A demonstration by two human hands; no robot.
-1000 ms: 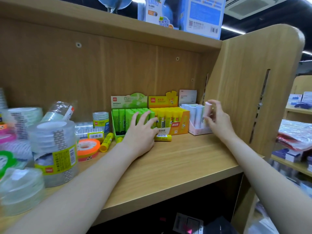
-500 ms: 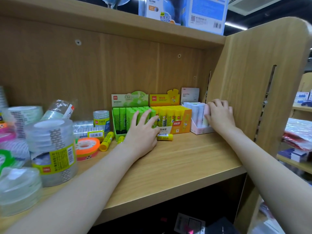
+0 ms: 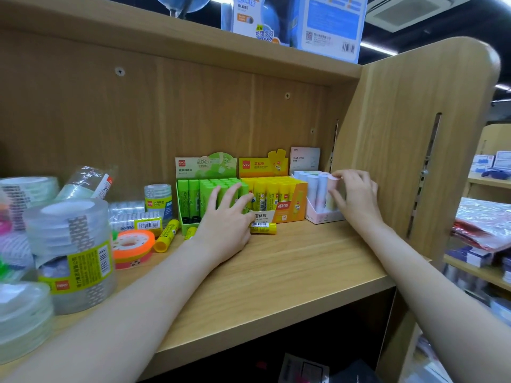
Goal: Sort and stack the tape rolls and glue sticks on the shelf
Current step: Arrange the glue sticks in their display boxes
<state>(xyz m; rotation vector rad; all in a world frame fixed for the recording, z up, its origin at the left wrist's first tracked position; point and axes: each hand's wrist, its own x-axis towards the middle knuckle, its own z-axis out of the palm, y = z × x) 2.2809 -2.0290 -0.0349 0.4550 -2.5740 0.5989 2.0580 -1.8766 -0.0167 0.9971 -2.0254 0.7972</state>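
Presently recorded: a wooden shelf [image 3: 276, 275], on which clear tape rolls [image 3: 69, 244] were stacked at the left beside an orange tape roll [image 3: 132, 246]. At the back, a green glue-stick box [image 3: 204, 194], a yellow box [image 3: 276, 197] and a pink box [image 3: 320, 205] were ranged. The left hand [image 3: 226, 225], fingers straight, was pressed on the green box. A pink glue stick [image 3: 333, 189] in the pink box was pinched by the right hand [image 3: 356, 197]. Loose yellow glue sticks [image 3: 166, 236] were laid in front.

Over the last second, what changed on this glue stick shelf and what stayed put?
The right hand, which pinched a pastel glue stick raised above the pink display box, has pushed it down among the others and now grips its top. The left hand stays against the green glue stick box; the loose yellow glue sticks and tape rolls haven't moved.
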